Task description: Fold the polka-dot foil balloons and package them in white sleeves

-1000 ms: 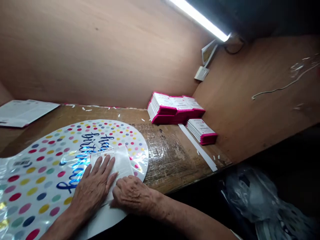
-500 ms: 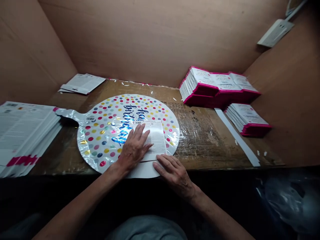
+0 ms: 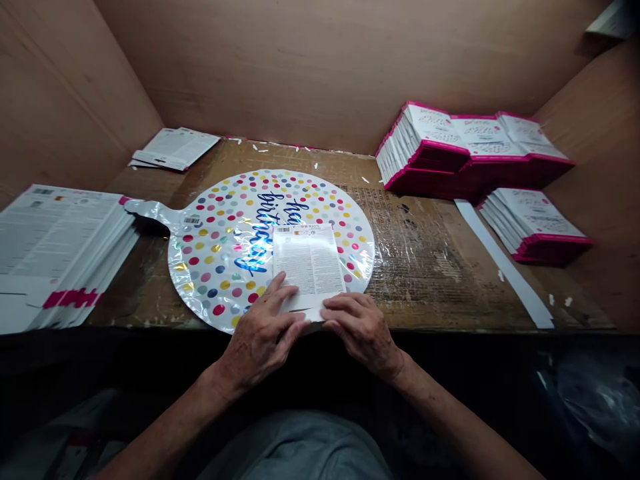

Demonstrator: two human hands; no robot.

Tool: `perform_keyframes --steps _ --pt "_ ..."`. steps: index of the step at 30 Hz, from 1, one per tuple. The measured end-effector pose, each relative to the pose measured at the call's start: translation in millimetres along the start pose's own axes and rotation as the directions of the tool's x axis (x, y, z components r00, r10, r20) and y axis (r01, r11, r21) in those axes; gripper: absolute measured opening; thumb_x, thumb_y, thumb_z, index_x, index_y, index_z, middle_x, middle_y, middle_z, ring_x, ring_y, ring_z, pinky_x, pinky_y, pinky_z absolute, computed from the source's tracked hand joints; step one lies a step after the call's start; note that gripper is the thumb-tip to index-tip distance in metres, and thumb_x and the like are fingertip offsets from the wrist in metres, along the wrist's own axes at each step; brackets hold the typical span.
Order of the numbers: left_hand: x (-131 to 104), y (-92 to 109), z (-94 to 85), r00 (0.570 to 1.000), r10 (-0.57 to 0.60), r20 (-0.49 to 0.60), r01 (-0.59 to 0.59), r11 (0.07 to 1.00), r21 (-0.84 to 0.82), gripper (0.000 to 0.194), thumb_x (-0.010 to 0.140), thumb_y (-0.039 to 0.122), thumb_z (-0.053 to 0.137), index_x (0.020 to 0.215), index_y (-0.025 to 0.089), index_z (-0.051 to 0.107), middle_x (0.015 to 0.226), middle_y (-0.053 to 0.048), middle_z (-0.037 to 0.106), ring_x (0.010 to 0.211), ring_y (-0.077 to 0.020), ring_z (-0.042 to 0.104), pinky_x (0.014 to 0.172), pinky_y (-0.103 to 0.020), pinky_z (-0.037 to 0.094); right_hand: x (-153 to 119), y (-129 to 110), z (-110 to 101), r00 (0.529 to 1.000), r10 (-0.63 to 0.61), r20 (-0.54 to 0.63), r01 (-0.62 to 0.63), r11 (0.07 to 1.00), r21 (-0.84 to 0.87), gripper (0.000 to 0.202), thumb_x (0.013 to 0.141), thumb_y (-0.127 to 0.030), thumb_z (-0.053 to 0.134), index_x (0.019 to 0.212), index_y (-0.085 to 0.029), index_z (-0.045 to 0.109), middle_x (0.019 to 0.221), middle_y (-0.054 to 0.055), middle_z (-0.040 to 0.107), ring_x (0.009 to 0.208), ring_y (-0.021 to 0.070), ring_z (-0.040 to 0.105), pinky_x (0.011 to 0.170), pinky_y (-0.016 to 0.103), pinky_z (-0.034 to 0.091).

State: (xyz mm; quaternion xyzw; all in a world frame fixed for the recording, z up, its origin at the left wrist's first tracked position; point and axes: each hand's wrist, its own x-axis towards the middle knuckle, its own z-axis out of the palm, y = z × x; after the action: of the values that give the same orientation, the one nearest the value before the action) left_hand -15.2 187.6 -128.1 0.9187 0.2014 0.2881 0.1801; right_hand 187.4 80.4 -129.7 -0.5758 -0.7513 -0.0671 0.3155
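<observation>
A flat white foil balloon [image 3: 215,250] with coloured dots and blue "birthday" lettering lies at the middle of the work surface, its tail toward the left. On its near right part rests a white printed card [image 3: 310,263] with a barcode, its near edge bent up as a flap. My left hand [image 3: 265,327] grips the left end of that flap, thumb at the fold and fingers on the card. At the right end, my right hand [image 3: 363,333] pinches the same flap between thumb and fingers. The fingers partly hide the fold.
Printed cards [image 3: 60,240] are stacked at the left, and a few more cards [image 3: 177,148] lie back left. Pink-edged packets [image 3: 480,143] stand in rows at the back right, with a smaller packet stack [image 3: 535,217] nearer. A white strip [image 3: 505,267] lies beside them.
My left hand has slid from the card's middle down to its near edge. The near flap has gone from flat to bent up between both hands. The view has shifted slightly.
</observation>
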Motion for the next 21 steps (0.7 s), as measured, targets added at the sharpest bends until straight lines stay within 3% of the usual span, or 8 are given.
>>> perform_keyframes --steps 4,8,12,14,16,17,18,21 --pt "16 8 3.4 0.978 -0.19 -0.092 0.198 0.976 0.094 0.032 0.089 0.032 0.06 0.062 0.017 0.068 0.113 -0.013 0.068 0.136 -0.0406 0.041 0.103 -0.055 0.045 18 -3 0 0.97 0.236 0.052 -0.241 0.957 0.16 0.019 0.096 -0.027 0.056 0.083 -0.018 0.066 0.086 0.005 0.068 0.085 0.0178 0.06 0.083 0.033 0.049" --pt "18 2 15.4 0.944 -0.302 -0.132 0.322 0.931 0.174 0.024 0.086 0.037 0.064 0.074 0.016 0.064 0.129 -0.017 0.059 0.129 -0.0402 0.048 0.1 -0.054 0.046 20 1 5 0.96 0.277 0.035 -0.279 0.958 0.064 0.02 0.096 -0.033 0.055 0.1 -0.016 0.064 0.101 0.01 0.066 0.094 0.0216 0.061 0.084 0.035 0.051" --pt "15 -1 24.9 0.919 -0.348 -0.184 0.381 0.902 0.2 0.028 0.088 0.041 0.059 0.096 0.015 0.058 0.136 -0.022 0.053 0.122 -0.0369 0.054 0.096 -0.051 0.048 3 3 5 1.0 0.029 -0.006 -0.03 0.98 -0.195 0.04 0.096 -0.042 0.052 0.12 -0.011 0.062 0.128 0.02 0.06 0.115 0.0298 0.056 0.095 0.045 0.046" --pt "14 4 24.8 0.926 -0.323 -0.195 0.354 0.922 0.158 0.033 0.09 0.044 0.053 0.104 0.015 0.057 0.135 -0.022 0.054 0.126 -0.0373 0.052 0.1 -0.053 0.046 -8 2 0 0.993 -0.114 -0.006 0.11 0.969 -0.223 0.038 0.096 -0.042 0.053 0.119 -0.013 0.063 0.123 0.016 0.066 0.111 0.0255 0.059 0.094 0.041 0.046" --pt "13 12 21.9 0.905 -0.353 -0.237 0.374 0.926 0.046 0.044 0.088 0.051 0.052 0.113 0.015 0.057 0.131 -0.02 0.057 0.124 -0.0378 0.053 0.102 -0.054 0.044 -14 0 -4 0.989 -0.128 -0.07 0.11 0.969 -0.219 0.028 0.098 -0.036 0.052 0.112 -0.016 0.067 0.11 0.009 0.072 0.101 0.0183 0.063 0.087 0.033 0.049" --pt "13 16 19.7 0.862 -0.426 -0.274 0.432 0.901 -0.04 0.049 0.085 0.054 0.053 0.117 0.017 0.056 0.128 -0.018 0.06 0.12 -0.0376 0.056 0.101 -0.054 0.045 -14 0 -5 0.989 -0.096 -0.115 0.07 0.975 -0.212 0.024 0.099 -0.033 0.051 0.108 -0.018 0.068 0.105 0.006 0.074 0.097 0.0158 0.064 0.084 0.031 0.049" --pt "13 19 17.3 0.784 -0.548 -0.292 0.529 0.836 -0.146 0.056 0.08 0.058 0.059 0.121 0.02 0.056 0.126 -0.016 0.062 0.114 -0.0378 0.06 0.097 -0.054 0.048 -12 0 -5 0.987 -0.047 -0.152 0.016 0.98 -0.201 0.024 0.1 -0.032 0.049 0.105 -0.019 0.069 0.101 0.005 0.075 0.096 0.0144 0.064 0.083 0.029 0.049" --pt "20 28 9.3 0.566 -0.825 0.001 0.682 0.467 -0.564 0.066 0.064 0.06 0.074 0.116 0.022 0.061 0.109 -0.011 0.071 0.096 -0.0356 0.069 0.082 -0.048 0.058 1 2 0 0.974 0.029 -0.226 -0.07 0.982 -0.176 0.027 0.101 -0.035 0.046 0.105 -0.022 0.069 0.101 0.004 0.075 0.098 0.0144 0.064 0.087 0.03 0.049"
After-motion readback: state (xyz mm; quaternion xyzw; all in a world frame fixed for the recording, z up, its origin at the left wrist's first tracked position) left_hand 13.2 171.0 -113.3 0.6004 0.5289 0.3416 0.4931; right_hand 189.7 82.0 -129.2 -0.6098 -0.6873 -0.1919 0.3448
